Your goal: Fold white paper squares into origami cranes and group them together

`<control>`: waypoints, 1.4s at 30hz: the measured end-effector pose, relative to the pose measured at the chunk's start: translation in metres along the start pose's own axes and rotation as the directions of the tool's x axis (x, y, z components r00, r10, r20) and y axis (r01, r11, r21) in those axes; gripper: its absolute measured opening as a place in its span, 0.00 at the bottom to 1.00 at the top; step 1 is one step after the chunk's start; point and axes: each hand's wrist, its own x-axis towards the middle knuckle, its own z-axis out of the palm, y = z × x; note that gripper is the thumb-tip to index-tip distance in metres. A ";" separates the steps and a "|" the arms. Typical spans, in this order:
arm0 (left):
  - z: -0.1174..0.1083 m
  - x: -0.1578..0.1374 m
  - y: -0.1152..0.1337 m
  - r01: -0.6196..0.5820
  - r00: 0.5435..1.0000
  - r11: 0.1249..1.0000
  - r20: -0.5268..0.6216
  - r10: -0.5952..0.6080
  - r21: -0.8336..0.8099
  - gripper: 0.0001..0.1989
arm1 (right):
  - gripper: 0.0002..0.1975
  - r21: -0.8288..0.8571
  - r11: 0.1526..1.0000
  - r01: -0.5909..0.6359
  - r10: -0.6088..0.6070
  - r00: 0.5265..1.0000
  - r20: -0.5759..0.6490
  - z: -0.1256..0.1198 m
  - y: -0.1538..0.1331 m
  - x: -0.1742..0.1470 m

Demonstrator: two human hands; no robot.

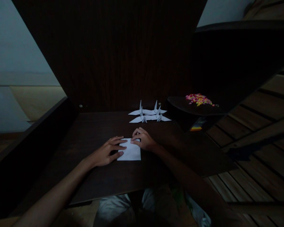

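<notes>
A white square of paper [132,153] lies flat on the dark wooden desk [94,183]. My left hand [109,151] rests on its left side, fingers spread and stretched across the sheet. At the top right corner is my right hand [143,138], with its thumb and bent fingers at the paper's upper edge. Whether those fingertips pinch the sheet or only press on it, I cannot tell. Beyond the hands stand several folded white paper cranes [150,116], set close together in two rows.
A rounded side shelf [177,104] at the right carries a pile of small colourful pieces [200,99]. Under it sits a small item with a yellow edge [196,128]. A raised side panel [38,142] borders the desk on the left, and a tall dark back panel [118,56] rises behind.
</notes>
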 end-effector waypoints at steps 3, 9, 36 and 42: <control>0.001 0.002 0.001 -0.006 1.000 1.000 0.001 0.006 0.015 0.16 | 0.05 -0.067 0.996 -0.063 0.061 0.997 -0.037 0.005 -0.002 0.001; 0.005 0.004 0.003 -0.033 0.999 0.999 -0.028 0.034 0.031 0.18 | 0.07 -0.112 0.981 -0.158 0.150 0.985 -0.080 0.010 -0.006 0.004; 0.014 -0.003 -0.010 0.043 0.999 0.971 -0.041 -0.034 0.236 0.30 | 0.26 0.052 0.996 -0.066 0.048 0.954 0.296 0.004 -0.001 -0.003; 0.012 -0.002 -0.009 0.047 0.999 0.975 -0.021 -0.043 0.215 0.24 | 0.27 0.062 0.996 -0.072 0.050 0.951 0.304 0.004 -0.002 -0.002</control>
